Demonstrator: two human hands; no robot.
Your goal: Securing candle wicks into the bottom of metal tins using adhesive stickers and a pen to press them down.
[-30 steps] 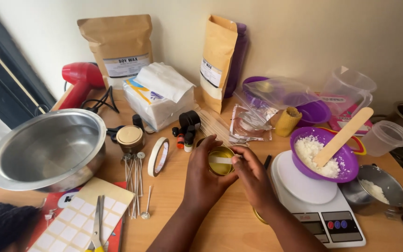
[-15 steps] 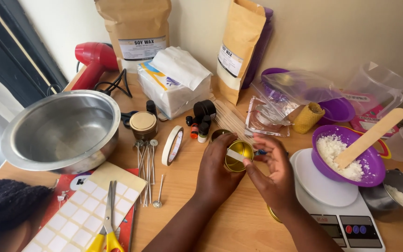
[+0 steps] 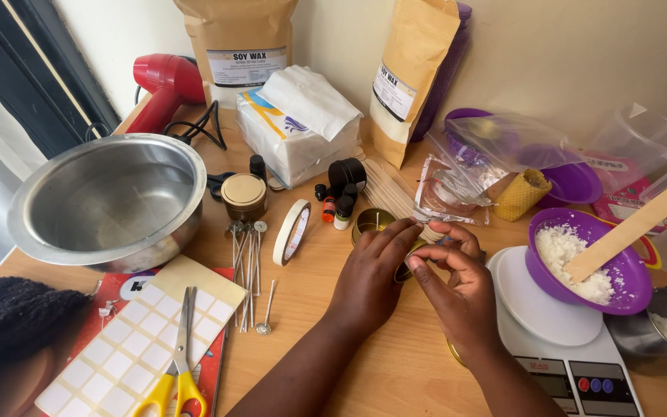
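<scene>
Both hands meet over a small gold tin (image 3: 407,259) near the middle of the desk (image 3: 326,309). Left hand (image 3: 368,274) is draped over the tin, fingers (image 3: 395,235) pressed together along its rim, likely to steady it. Right hand (image 3: 457,289) comes in from the other side, thumb and forefinger pinched at the tin's mouth on something small; can't tell what, the fingers cover it. The tin is mostly hidden between the two hands, only a sliver of rim showing.

A second open gold tin (image 3: 370,222) sits just behind the left hand. Left of the hands: a roll of tape (image 3: 291,232) standing on edge, and a row of metal-based wicks (image 3: 248,270) laid flat. Further left, a sheet of white stickers (image 3: 144,340) with yellow-handled scissors (image 3: 175,363) on top, and a steel bowl (image 3: 106,201).

Right of the hands: a kitchen scale (image 3: 573,340) carrying a purple bowl (image 3: 615,286) of white wax flakes, a flat wooden stick (image 3: 631,230) resting in it. Paper bags (image 3: 407,77) stand upright against the wall at the back, out of the working area.
</scene>
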